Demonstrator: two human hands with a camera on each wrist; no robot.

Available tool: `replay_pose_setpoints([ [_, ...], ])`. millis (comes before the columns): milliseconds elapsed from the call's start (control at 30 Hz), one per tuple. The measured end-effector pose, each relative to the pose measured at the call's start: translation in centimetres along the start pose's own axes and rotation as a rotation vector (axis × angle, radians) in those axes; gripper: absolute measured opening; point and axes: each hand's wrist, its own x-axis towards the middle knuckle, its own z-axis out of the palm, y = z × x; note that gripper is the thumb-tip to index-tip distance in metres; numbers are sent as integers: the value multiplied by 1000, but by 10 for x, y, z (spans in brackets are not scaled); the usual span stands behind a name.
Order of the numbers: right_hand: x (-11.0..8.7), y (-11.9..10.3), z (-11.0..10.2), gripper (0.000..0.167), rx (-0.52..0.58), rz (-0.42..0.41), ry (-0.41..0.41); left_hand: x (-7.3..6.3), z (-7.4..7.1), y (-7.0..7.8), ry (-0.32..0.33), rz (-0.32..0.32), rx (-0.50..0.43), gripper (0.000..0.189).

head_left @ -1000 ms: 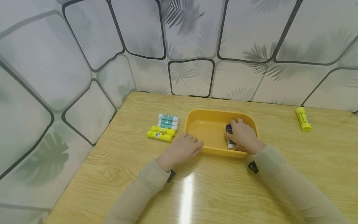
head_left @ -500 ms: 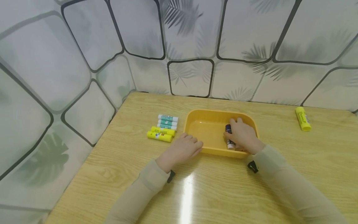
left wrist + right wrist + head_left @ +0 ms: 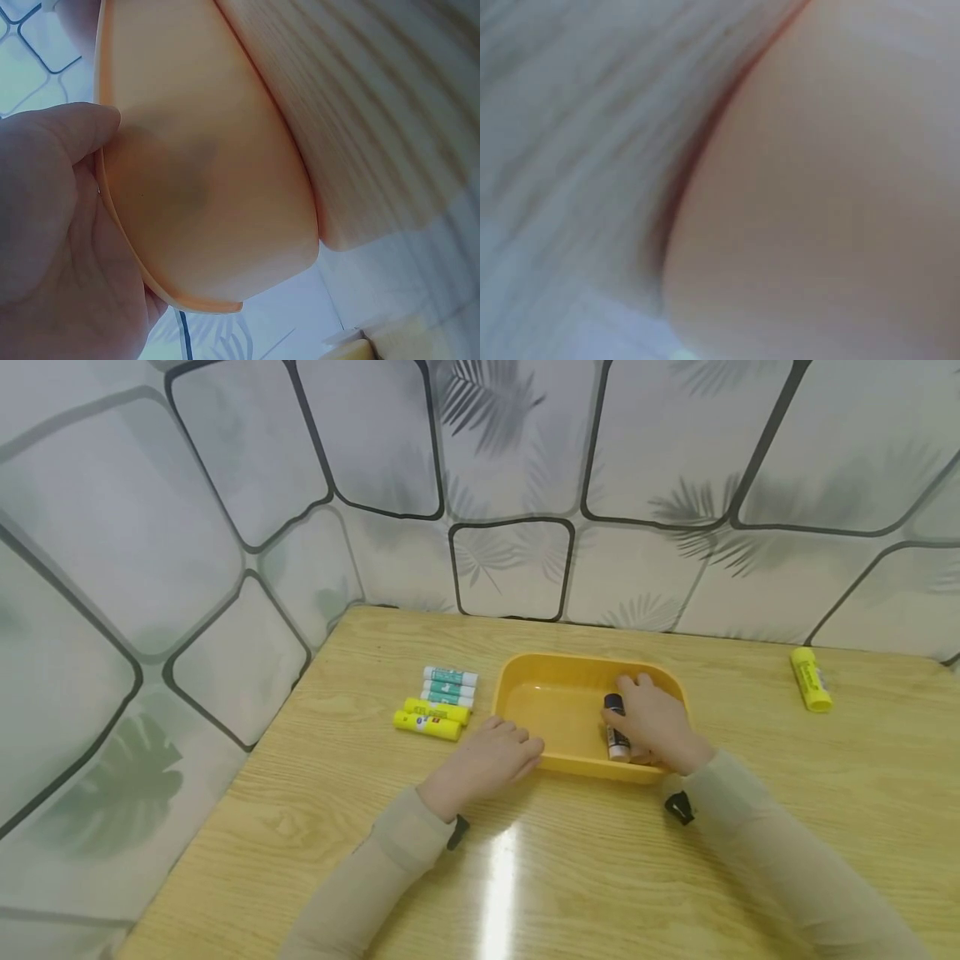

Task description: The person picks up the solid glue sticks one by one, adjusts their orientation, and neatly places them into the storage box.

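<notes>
In the head view, my left hand (image 3: 487, 758) is at the near left corner of a yellow plastic tray (image 3: 558, 667). The left wrist view shows its thumb against the outer wall of the tray (image 3: 217, 165) and the fingers over the rim. My right hand (image 3: 655, 720) reaches into the tray's right side, its thumb across a dark blue and white glue stick (image 3: 619, 747). A pale end of another stick (image 3: 642, 755) shows under the palm, the rest hidden. Only blurred tray wall (image 3: 817, 195) fills the right wrist view's right part.
Left of the tray lie white and green glue sticks (image 3: 450, 676) in a row, with two yellow glue sticks (image 3: 427, 725) in front of them. Another yellow glue stick (image 3: 812, 680) lies alone at the far right. A patterned wall (image 3: 637, 568) borders the wooden table (image 3: 600, 877) at the back.
</notes>
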Motion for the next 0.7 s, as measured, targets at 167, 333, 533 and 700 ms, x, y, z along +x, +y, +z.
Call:
replay_pose_setpoints([
  [167,-2,5,-9,52,54,16,5,0,0,0,-3,-1,-4,19],
  [333,-5,10,-20,53,78,18,41,0,0,0,-2,1,1,19],
  [533,-12,16,-34,50,83,34,86,0,1,-1,7,3,6,19],
  [700,-16,28,-43,54,92,79,99,-1,1,-1,12,4,3,19],
])
